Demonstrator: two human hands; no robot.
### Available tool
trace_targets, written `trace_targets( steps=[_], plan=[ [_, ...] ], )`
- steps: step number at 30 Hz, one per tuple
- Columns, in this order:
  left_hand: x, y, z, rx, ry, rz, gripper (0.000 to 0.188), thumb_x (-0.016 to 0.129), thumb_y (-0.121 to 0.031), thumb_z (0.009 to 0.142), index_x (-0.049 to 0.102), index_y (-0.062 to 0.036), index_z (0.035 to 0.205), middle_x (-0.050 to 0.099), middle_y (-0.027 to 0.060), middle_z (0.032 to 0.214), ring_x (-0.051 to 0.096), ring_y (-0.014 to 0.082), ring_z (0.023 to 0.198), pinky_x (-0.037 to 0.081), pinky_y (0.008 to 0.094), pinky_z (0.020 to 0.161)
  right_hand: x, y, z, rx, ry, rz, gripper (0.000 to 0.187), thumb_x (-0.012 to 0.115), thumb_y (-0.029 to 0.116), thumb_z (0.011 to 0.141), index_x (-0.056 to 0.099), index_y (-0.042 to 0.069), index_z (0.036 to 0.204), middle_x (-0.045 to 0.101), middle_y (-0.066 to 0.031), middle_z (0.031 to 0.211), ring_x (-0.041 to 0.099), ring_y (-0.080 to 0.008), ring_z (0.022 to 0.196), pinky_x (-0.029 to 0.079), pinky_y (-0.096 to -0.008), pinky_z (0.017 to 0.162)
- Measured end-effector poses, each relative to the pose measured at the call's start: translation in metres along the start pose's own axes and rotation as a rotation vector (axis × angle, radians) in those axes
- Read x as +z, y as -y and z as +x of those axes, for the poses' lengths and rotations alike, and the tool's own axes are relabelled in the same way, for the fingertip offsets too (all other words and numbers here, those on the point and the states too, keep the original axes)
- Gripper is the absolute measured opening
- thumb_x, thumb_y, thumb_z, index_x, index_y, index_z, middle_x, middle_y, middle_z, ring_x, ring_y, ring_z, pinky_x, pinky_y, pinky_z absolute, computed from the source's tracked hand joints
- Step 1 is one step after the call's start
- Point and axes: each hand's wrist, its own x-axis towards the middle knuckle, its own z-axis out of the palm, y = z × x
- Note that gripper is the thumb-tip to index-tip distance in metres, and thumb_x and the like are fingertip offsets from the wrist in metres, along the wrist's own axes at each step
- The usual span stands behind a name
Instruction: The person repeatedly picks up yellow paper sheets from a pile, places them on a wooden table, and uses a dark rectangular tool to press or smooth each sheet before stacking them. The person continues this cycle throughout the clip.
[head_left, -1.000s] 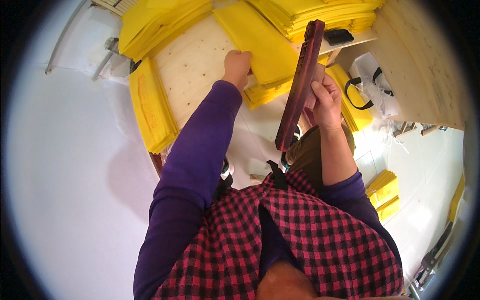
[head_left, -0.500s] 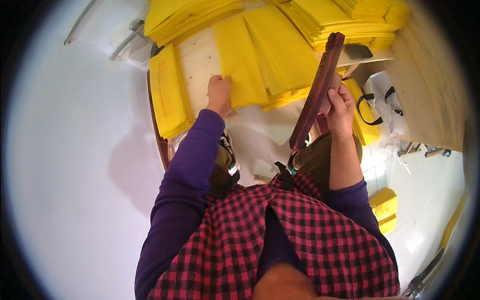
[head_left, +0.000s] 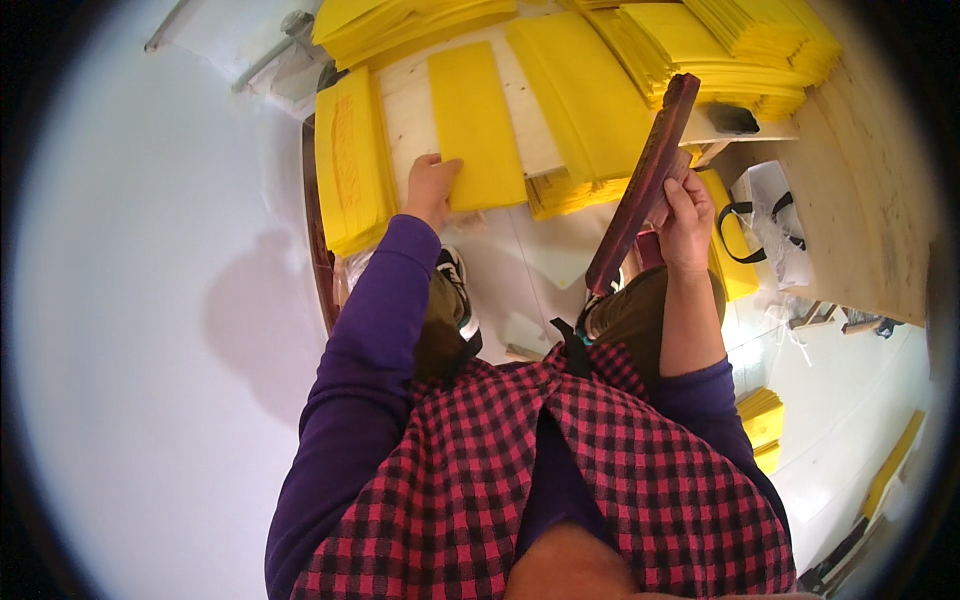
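My left hand [head_left: 432,188] pinches the near left edge of a narrow yellow fabric piece [head_left: 476,120], which lies flat on the pale wooden board [head_left: 401,112]. To the left lies a stack of similar yellow pieces [head_left: 352,170], the top one bearing red print. My right hand [head_left: 686,222] grips the short handle of a long dark-red squeegee [head_left: 642,190], held tilted above the floor at the board's right. A fanned pile of yellow fabric pieces [head_left: 590,105] lies right of the single piece, with a strip of bare board between them.
More yellow stacks [head_left: 735,45] fill the board's far side. A dark lump [head_left: 733,119] rests on a ledge at right, near a white bag with black handles [head_left: 770,225]. A wooden panel [head_left: 860,200] rises at right. Further yellow bundles [head_left: 762,425] lie on the floor.
My left hand has drawn the yellow piece slightly left, away from the pile, so bare board shows between them. The squeegee stays in my right hand, almost unmoved.
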Motion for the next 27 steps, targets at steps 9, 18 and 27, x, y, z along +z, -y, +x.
trace_targets(
  steps=[9, 18, 27],
  plan=[
    [-0.020, 0.013, -0.043, -0.108, 0.150, 0.067, 0.019, 0.053, -0.011, 0.086, 0.050, 0.0044, 0.097, 0.059, 0.0145, 0.084, 0.061, 0.0207, 0.067, 0.053, 0.0305, 0.060, 0.022, -0.011, 0.002, 0.096, -0.108, -0.291, 0.015, 0.049, 0.007, 0.086, 0.054, -0.003, 0.096, 0.060, -0.0075, 0.083, 0.057, -0.0098, 0.064, 0.049, -0.0213, 0.056],
    [-0.020, 0.044, -0.057, -0.238, 0.170, -0.232, 0.017, 0.047, -0.014, 0.089, 0.052, 0.0016, 0.094, 0.060, 0.0129, 0.083, 0.060, 0.0194, 0.065, 0.052, 0.0274, 0.059, 0.092, 0.012, 0.025, 0.099, 0.043, -0.780, 0.017, 0.062, 0.018, 0.079, 0.056, 0.002, 0.079, 0.052, 0.0007, 0.059, 0.043, -0.0047, 0.044, 0.031, -0.0203, 0.037],
    [-0.014, 0.057, -0.065, -0.242, 0.174, -0.342, 0.016, 0.048, -0.015, 0.086, 0.054, -0.0018, 0.094, 0.059, 0.0104, 0.080, 0.059, 0.0176, 0.065, 0.051, 0.0287, 0.059, 0.153, -0.038, 0.124, -0.095, 0.377, -1.501, 0.035, 0.060, 0.032, 0.069, 0.059, -0.003, 0.074, 0.058, -0.0138, 0.064, 0.055, -0.0229, 0.056, 0.044, -0.0329, 0.055]
  ],
)
